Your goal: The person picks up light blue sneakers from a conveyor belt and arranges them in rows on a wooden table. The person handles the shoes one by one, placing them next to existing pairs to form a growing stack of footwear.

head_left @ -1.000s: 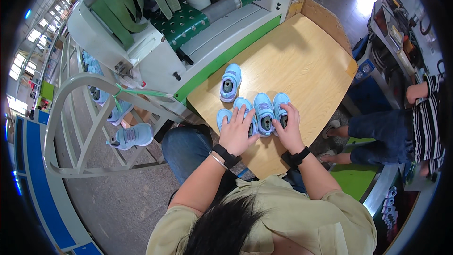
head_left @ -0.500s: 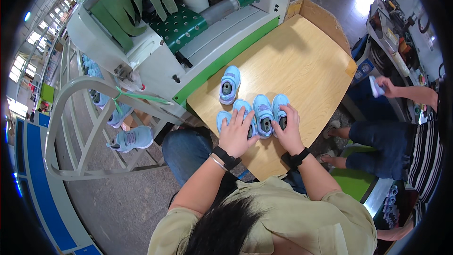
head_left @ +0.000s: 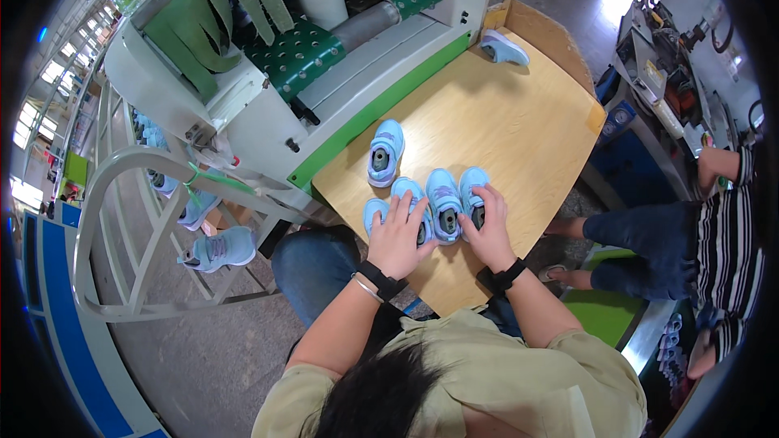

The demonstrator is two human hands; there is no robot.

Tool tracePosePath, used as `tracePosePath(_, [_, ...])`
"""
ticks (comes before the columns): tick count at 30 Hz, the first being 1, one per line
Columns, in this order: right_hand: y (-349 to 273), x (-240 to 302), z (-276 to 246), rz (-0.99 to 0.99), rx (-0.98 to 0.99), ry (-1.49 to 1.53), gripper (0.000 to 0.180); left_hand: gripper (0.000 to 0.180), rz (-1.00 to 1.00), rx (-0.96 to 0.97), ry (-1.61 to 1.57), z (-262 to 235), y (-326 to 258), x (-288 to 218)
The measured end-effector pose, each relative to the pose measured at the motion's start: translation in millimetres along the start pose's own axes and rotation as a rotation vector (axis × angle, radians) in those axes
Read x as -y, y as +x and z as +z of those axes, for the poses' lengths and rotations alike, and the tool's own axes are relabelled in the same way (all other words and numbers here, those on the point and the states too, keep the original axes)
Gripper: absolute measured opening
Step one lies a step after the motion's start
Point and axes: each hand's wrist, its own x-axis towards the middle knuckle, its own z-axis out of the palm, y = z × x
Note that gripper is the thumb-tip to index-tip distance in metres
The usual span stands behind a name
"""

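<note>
Resting flat hands (head_left: 442, 235) on shoes (head_left: 445, 212).

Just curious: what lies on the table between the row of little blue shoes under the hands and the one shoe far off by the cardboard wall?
Only bare wooden table, seen from the head view.

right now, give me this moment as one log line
left hand: flat on shoes | right hand: on shoes | lone shoe: apart, near machine | table: one more shoe at far edge
</note>
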Motion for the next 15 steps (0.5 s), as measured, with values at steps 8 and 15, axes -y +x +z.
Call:
tracePosePath(8, [1.7,4.7,-3.6,0.014,0.014,0.035,0.059,0.081,0.0,0.009,-0.009,-2.7,0.4,-1.0])
tracePosePath(15, [71.7,-48.3,-53.7,0.406,0.243,0.513,0.061,0.083,-0.002,0.056,-0.03,-8.4,1.7,0.7])
